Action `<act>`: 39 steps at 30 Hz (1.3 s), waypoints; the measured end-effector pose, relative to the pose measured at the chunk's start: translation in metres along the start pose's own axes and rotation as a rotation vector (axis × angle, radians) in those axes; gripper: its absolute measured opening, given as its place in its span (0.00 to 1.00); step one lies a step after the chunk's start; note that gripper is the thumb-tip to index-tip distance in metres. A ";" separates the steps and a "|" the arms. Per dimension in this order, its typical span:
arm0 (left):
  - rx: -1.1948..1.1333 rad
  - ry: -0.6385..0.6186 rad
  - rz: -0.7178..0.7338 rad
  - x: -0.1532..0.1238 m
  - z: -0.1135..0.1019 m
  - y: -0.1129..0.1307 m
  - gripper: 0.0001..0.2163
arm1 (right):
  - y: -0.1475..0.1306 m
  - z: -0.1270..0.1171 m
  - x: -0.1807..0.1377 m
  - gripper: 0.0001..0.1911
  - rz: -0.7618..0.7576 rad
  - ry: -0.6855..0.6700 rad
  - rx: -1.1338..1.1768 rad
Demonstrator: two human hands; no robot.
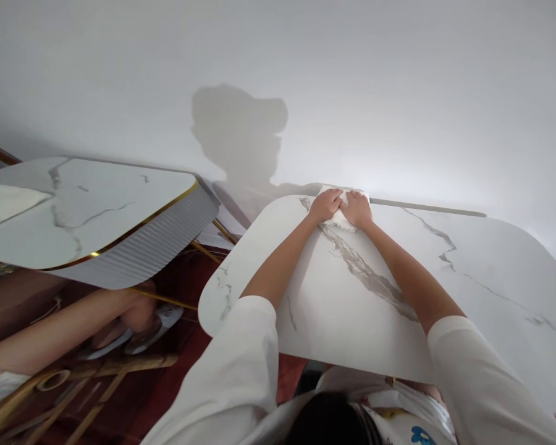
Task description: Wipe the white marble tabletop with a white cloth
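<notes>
A white cloth (pixel 345 224) lies bunched at the far edge of a white marble-patterned table (pixel 327 309), close to the wall. Pressing down on its left part is my left hand (pixel 324 205), fingers bent over the fabric. My right hand (pixel 356 209) grips the right part, and the fingertips of both hands nearly meet in the middle. Both arms are stretched forward across the tabletop. Fabric under the palms is hidden.
A second marble-patterned table (pixel 102 204) with a gold rim and ribbed side stands on the left, a white sheet (pixel 9 203) on it. Below it are another person's legs (pixel 74 318) and a bamboo chair (pixel 88 377). A pale wall (pixel 421 111) rises behind.
</notes>
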State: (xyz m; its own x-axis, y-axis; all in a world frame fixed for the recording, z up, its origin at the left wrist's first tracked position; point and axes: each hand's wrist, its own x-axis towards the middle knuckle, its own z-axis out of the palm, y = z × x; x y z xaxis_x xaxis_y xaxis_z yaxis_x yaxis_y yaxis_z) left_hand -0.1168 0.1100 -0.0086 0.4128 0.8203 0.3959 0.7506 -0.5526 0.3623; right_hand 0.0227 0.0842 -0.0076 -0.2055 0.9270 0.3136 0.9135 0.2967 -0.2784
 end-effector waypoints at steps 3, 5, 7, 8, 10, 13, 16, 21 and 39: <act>0.040 -0.007 0.010 -0.006 -0.002 0.005 0.18 | -0.005 -0.002 -0.009 0.27 0.005 -0.021 -0.014; 0.078 -0.032 0.035 -0.016 -0.006 0.011 0.18 | -0.011 -0.006 -0.020 0.28 0.001 -0.030 -0.036; 0.130 -0.081 0.091 -0.032 -0.010 0.019 0.19 | -0.020 -0.010 -0.037 0.28 -0.014 -0.031 -0.061; 0.154 -0.107 0.117 -0.043 -0.013 0.023 0.19 | -0.025 -0.011 -0.047 0.28 -0.024 -0.030 -0.073; 0.189 -0.132 0.137 -0.069 -0.020 0.032 0.20 | -0.037 -0.014 -0.071 0.28 -0.048 -0.019 -0.086; 0.198 -0.096 0.075 -0.117 -0.032 0.046 0.23 | -0.060 -0.019 -0.113 0.29 -0.100 -0.007 -0.058; 0.181 -0.089 0.006 -0.165 -0.047 0.062 0.24 | -0.086 -0.027 -0.155 0.30 -0.137 -0.033 0.000; 0.180 -0.113 -0.050 -0.238 -0.066 0.094 0.26 | -0.118 -0.047 -0.220 0.32 -0.191 -0.089 0.075; 0.050 -0.116 -0.052 -0.119 -0.018 0.096 0.23 | -0.032 -0.054 -0.134 0.28 0.062 -0.188 0.029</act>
State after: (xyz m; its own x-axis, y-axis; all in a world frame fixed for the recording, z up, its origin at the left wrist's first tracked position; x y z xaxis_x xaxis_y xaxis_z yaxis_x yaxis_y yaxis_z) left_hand -0.1037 -0.0433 -0.0056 0.4277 0.8606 0.2765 0.7958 -0.5036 0.3364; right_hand 0.0397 -0.0623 0.0079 -0.2135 0.9695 0.1202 0.9167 0.2413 -0.3185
